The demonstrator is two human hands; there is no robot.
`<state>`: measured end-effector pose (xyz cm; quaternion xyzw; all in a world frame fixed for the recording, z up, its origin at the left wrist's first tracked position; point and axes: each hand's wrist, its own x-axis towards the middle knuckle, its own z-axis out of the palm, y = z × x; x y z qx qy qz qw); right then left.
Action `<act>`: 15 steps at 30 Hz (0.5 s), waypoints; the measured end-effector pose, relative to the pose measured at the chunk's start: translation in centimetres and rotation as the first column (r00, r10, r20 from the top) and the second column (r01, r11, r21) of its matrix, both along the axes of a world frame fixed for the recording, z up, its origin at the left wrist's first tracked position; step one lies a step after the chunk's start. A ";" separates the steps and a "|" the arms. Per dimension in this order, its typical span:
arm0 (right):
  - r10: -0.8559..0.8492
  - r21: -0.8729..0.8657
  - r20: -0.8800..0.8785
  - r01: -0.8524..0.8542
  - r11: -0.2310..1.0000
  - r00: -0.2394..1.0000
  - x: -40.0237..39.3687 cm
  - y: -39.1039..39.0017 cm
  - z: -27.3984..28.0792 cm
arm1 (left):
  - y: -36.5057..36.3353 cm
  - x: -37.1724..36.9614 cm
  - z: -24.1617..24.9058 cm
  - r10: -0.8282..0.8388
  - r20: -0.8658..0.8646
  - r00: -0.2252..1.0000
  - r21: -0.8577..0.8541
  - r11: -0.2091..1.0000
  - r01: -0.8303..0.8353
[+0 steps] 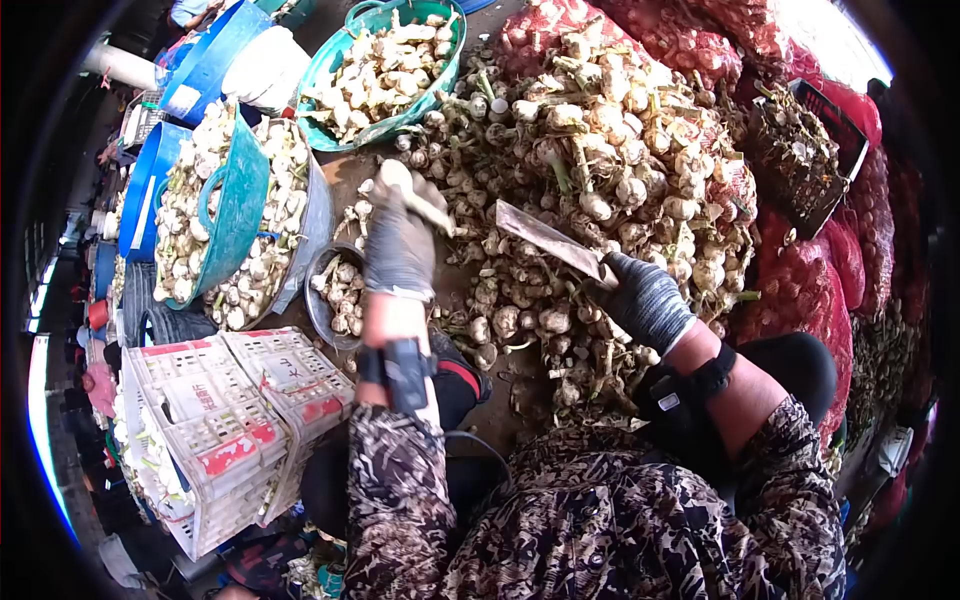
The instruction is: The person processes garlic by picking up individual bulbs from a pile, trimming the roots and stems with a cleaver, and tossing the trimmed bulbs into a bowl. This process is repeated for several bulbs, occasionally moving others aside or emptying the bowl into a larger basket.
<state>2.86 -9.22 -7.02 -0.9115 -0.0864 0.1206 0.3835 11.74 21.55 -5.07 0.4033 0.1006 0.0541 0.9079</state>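
Observation:
My left hand [400, 250], in a grey glove and smeared by motion, is closed on a garlic bulb [396, 174] whose pale stem sticks out to the right. My right hand [645, 300], gloved as well, grips a knife [548, 238] with a broad, flat blade that points up and left. A large heap of garlic [610, 150] with stems lies behind and below the blade. Under my left wrist, partly hidden by it, a round metal basin [318, 290] holds more garlic bulbs.
Teal tubs [385, 135] full of garlic stand at the back and left, beside blue buckets [150, 190]. A white plastic crate [210, 400] is close on my left. Red mesh sacks [800, 290] and a dark crate [815, 150] border the heap on the right.

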 end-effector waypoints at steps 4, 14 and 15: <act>-0.144 0.136 -0.074 0.153 0.979 0.987 0.3 0.1 4.7 | 1.9 8.2 6.3 0.010 0.175 0.984 -0.005 1.000 -0.009; -0.189 0.205 -0.183 0.226 0.952 0.965 1.6 -1.2 2.5 | -8.2 -0.5 -15.2 -0.329 -0.620 0.712 0.727 -0.582 0.364; -0.188 0.203 -0.180 0.223 0.954 0.966 1.7 -1.2 2.2 | -9.0 -0.6 -16.7 -0.252 -0.683 0.686 0.620 -0.696 0.362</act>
